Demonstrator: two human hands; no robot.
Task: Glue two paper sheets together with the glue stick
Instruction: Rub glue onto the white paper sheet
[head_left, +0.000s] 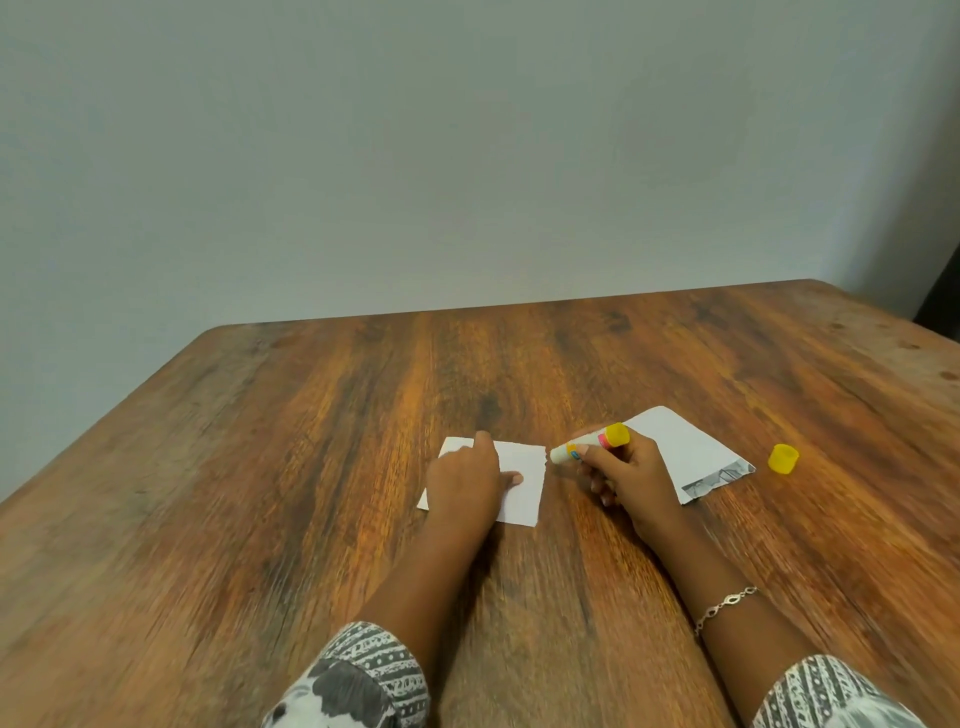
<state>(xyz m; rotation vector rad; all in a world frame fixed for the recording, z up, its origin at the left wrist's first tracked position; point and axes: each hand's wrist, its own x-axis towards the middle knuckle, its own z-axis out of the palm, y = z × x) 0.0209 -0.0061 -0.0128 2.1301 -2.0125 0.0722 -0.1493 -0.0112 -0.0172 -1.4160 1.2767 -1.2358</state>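
A small white paper sheet lies flat on the wooden table. My left hand rests on it with straight fingers, pressing it down. My right hand grips the uncapped glue stick, a white tube with a yellow base, held nearly level with its tip at the sheet's torn right edge. A second white sheet with a printed strip along its near edge lies behind and to the right of that hand. The yellow cap stands on the table to the right of it.
The table's far edge meets a plain grey wall. A dark object shows at the far right beyond the table corner. A bracelet is on my right wrist.
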